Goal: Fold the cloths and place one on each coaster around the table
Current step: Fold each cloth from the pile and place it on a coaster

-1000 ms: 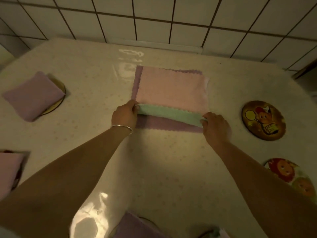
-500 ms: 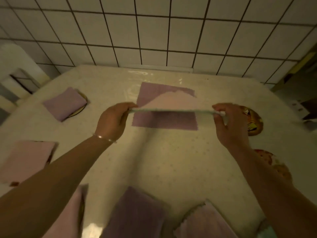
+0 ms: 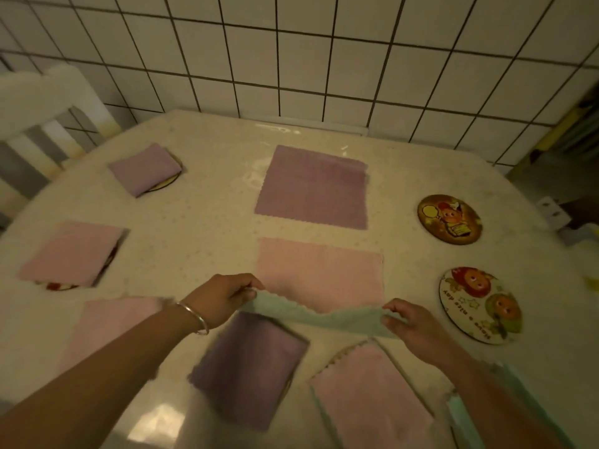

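My left hand [image 3: 223,294] and my right hand [image 3: 410,322] each pinch one near corner of a cloth that is pink on top with a mint-green underside [image 3: 319,278]. Its far part lies flat on the table, and the near edge is lifted so the green side shows. A flat purple cloth [image 3: 312,187] lies farther back. Two bare round picture coasters [image 3: 449,219] [image 3: 479,305] sit at the right. Folded purple [image 3: 144,168] and pink [image 3: 69,252] cloths cover coasters at the left. Folded cloths, pink [image 3: 113,325], purple [image 3: 251,364] and pink [image 3: 369,393], lie near me.
The table [image 3: 194,222] has a pale glossy dotted cover and stands against a white tiled wall [image 3: 301,59]. A white chair back [image 3: 42,108] stands at the far left. A mint-green cloth edge [image 3: 466,416] shows at the lower right.
The pink and green cloth has come off the purple cloth and toward me. It now lies partly flat on the table, with both hands lower and nearer. The view has widened.
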